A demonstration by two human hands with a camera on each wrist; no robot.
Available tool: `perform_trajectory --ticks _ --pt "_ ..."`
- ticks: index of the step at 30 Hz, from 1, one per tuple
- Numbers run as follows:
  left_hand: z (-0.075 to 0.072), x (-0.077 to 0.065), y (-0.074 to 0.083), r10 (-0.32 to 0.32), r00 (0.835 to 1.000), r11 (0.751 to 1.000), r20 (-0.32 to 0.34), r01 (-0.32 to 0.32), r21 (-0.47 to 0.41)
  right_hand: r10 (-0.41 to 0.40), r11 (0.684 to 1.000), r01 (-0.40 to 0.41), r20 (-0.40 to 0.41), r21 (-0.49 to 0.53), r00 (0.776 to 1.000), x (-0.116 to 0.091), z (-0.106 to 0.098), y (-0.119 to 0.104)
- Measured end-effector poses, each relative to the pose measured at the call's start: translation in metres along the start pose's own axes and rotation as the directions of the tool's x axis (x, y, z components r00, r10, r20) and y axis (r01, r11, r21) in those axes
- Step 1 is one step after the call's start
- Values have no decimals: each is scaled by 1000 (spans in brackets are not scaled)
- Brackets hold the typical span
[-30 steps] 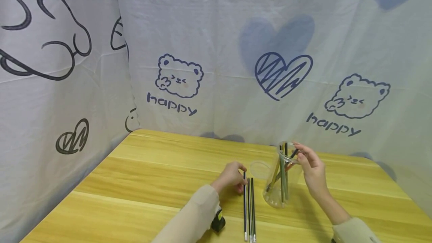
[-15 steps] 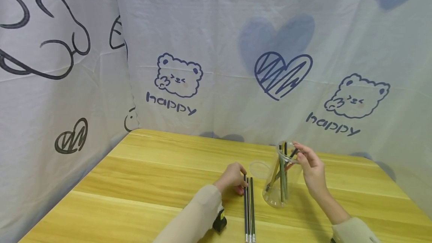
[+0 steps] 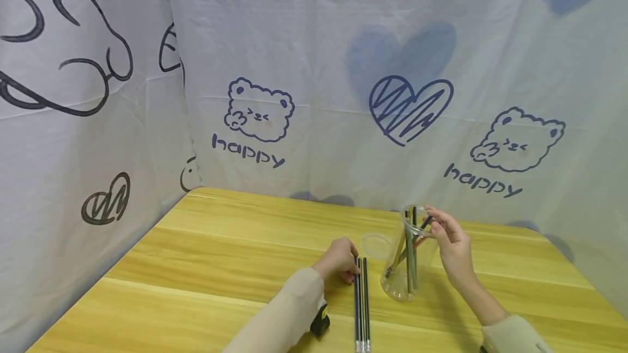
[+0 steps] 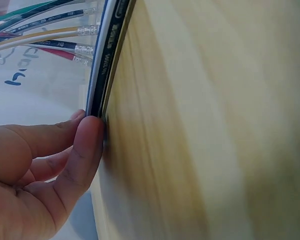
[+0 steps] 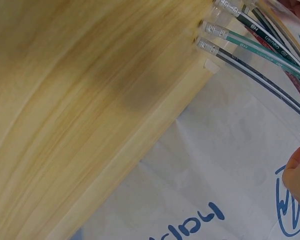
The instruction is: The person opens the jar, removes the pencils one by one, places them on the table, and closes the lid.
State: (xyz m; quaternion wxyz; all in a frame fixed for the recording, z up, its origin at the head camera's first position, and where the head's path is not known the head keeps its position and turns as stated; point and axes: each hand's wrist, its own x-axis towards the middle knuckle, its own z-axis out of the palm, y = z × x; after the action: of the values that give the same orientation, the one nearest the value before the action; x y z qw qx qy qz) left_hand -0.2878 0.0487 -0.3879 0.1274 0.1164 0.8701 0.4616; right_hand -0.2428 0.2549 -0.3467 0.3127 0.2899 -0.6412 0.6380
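Note:
My left hand (image 3: 338,257) pinches the far end of a dark pencil (image 3: 356,304) between thumb and fingers. This pencil lies close beside two other dark pencils (image 3: 365,304) on the table, all pointing the same way, with their metal eraser ends near me. The left wrist view shows my fingertips (image 4: 90,132) at the ends of the side-by-side pencils. With fingers and thumb, my right hand (image 3: 453,241) grips the rim of a clear plastic jar (image 3: 394,286). Inside it, several pencils lean at different angles, among them a green pencil (image 5: 262,52) with its eraser end down.
A clear round lid (image 3: 376,245) lies on the wooden table (image 3: 221,255) behind the pencils, left of the jar. A white printed cloth (image 3: 314,168) hangs along the table's back and left edges. A black wrist device (image 3: 320,320) sits at my left sleeve.
The pencil at my left hand has shifted slightly toward me and right, narrowing the gap to the other two. My right hand and the jar have barely moved.

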Motion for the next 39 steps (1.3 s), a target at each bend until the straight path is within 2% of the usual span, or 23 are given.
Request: perform_trajectory --ticks 7,16,22,27,30,33,39 --pt "2 2 0 18 1000 998 -12 -18 63 9 1000 -9 4 7 1000 0 0 -2" --pt "4 2 -1 2 1000 997 -30 0 75 10 1000 -10 16 9 1000 -1 1 -2" --pt "0 1 1 3 999 998 -43 -1 57 5 1000 -5 -4 6 1000 -1 1 -3" --pt "-6 1 5 61 997 997 -57 -58 58 18 1000 -18 8 -12 1000 0 0 -3" --pt "-10 0 7 90 994 996 -54 -89 30 27 999 -27 9 -16 1000 0 -1 -3" --pt "-14 -2 11 93 994 995 -49 -94 -16 30 1000 -30 6 -5 1000 1 -1 -3" --pt "-18 -5 19 88 994 995 -58 -90 -40 31 999 -31 8 23 999 2 1 -3"
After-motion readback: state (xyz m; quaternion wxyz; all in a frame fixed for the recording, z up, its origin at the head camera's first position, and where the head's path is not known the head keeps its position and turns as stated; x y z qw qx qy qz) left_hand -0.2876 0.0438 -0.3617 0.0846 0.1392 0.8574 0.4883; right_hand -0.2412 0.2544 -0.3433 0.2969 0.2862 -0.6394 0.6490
